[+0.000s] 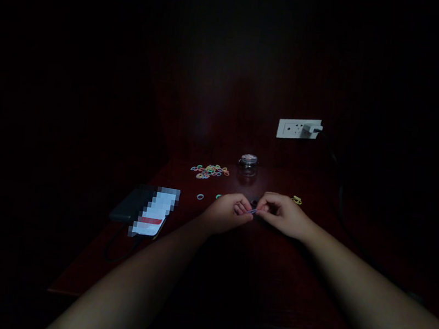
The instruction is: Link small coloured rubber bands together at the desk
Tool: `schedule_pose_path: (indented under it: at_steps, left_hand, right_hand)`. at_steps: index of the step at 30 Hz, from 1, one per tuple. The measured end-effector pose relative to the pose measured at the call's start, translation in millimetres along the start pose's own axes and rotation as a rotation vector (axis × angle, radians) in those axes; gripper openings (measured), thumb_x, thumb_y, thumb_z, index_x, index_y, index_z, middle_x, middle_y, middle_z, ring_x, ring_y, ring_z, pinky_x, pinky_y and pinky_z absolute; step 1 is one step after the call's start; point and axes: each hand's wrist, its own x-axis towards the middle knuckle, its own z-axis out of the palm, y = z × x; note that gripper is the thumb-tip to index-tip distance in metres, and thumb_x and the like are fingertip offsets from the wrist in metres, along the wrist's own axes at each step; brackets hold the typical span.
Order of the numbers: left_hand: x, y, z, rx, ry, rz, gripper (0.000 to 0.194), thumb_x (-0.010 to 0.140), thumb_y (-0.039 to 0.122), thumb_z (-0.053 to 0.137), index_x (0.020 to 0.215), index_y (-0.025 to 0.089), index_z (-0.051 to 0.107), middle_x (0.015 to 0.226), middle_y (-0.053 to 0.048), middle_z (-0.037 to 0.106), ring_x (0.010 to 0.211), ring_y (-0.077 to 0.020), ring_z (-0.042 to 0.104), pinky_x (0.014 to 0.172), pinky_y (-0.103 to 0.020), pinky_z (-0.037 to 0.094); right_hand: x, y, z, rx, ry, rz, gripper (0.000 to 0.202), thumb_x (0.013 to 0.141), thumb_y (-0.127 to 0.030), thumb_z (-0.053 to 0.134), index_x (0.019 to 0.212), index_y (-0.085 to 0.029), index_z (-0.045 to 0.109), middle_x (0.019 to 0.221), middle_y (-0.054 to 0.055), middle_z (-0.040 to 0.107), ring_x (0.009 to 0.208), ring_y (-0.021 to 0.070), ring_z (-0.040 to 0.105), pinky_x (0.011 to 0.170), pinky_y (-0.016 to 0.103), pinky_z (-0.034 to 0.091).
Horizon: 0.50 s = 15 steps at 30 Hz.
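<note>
— Dim room, dark red wall, dark red counter (249, 291). What's being handled?
— Thin purple band (252, 211). Left hand (228, 212) and right hand (281, 214) both grasp it, pinched at the fingertips, hands nearly meeting.
— Where on the counter?
— Above it, well back from the near edge. Too small and dim to tell if it's one loop or several.
— Either hand free?
— Neither. Both on that band.
— Around them?
— Blue band (200, 197) alone, left of the left hand. Green band (218, 196) just beside that hand, partly hidden by it. Yellow bands (297, 201) just beyond the right hand.
— Far edge?
— Clear jar (248, 168) near it. Mixed-colour pile of bands (210, 171) toward the far left corner.
— Left edge?
— Lit phone (155, 215), screen pixelated, on or against a dark slab (132, 203); can't tell which. Cable (108, 247) loops toward the near left corner.
— Wall?
— White socket plate (292, 129), white plug (312, 128) at its right end, dark cord (340, 189) hanging off it.
</note>
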Motion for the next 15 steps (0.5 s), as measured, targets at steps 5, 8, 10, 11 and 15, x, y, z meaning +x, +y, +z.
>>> schedule_pose_path:
  at_steps: [5, 8, 10, 11, 15]
  left_hand:
    - [-0.1, -0.9, -0.2, -0.008, -0.003, 0.009, 0.018, 0.068, 0.020, 0.067, 0.080, 0.011, 0.057, 0.070, 0.000, 0.058, 0.061, -0.0073, 0.052, 0.057, -0.019, 0.043]
    - [0.8, -4.2, 0.2, -0.016, 0.003, 0.033, 0.019, 0.067, 0.020, 0.067, 0.081, 0.011, 0.057, 0.070, 0.000, 0.058, 0.062, -0.0075, 0.053, 0.057, -0.020, 0.044]
    - [1.3, -5.4, 0.4, -0.021, 0.011, 0.036, 0.019, 0.067, 0.020, 0.067, 0.081, 0.011, 0.057, 0.070, -0.001, 0.059, 0.061, -0.0073, 0.053, 0.057, -0.019, 0.044]
    - [1.4, -5.6, 0.5, -0.021, 0.015, 0.035, 0.019, 0.067, 0.020, 0.067, 0.081, 0.011, 0.057, 0.070, -0.001, 0.059, 0.061, -0.0072, 0.053, 0.057, -0.019, 0.043]
    - [1.6, -4.8, 0.1, -0.017, 0.029, 0.040, 0.019, 0.067, 0.020, 0.067, 0.081, 0.011, 0.057, 0.070, -0.001, 0.059, 0.061, -0.0068, 0.053, 0.056, -0.018, 0.043]
  right_hand:
    - [-0.2, 1.6, 0.0, -0.004, 0.002, -0.004, 0.013, 0.079, -0.026, 0.056, 0.075, -0.015, 0.061, 0.069, 0.002, 0.054, 0.062, 0.0119, 0.048, 0.058, 0.025, 0.039]
    - [-0.5, 2.2, -0.2, -0.016, 0.001, -0.003, 0.013, 0.079, -0.025, 0.056, 0.075, -0.014, 0.061, 0.069, 0.002, 0.054, 0.063, 0.0120, 0.048, 0.058, 0.025, 0.039]
    - [-0.7, 2.2, -0.1, -0.018, 0.001, 0.008, 0.013, 0.079, -0.025, 0.055, 0.075, -0.014, 0.061, 0.068, 0.002, 0.054, 0.062, 0.0118, 0.048, 0.057, 0.024, 0.038]
    - [-0.8, 2.1, 0.1, -0.012, -0.002, 0.016, 0.013, 0.079, -0.026, 0.055, 0.075, -0.014, 0.060, 0.067, 0.001, 0.054, 0.061, 0.0116, 0.047, 0.056, 0.024, 0.038]
    - [-1.4, 1.3, 1.1, 0.025, -0.026, 0.039, 0.015, 0.080, -0.028, 0.055, 0.079, -0.014, 0.060, 0.065, 0.001, 0.053, 0.059, 0.0110, 0.046, 0.055, 0.023, 0.037]
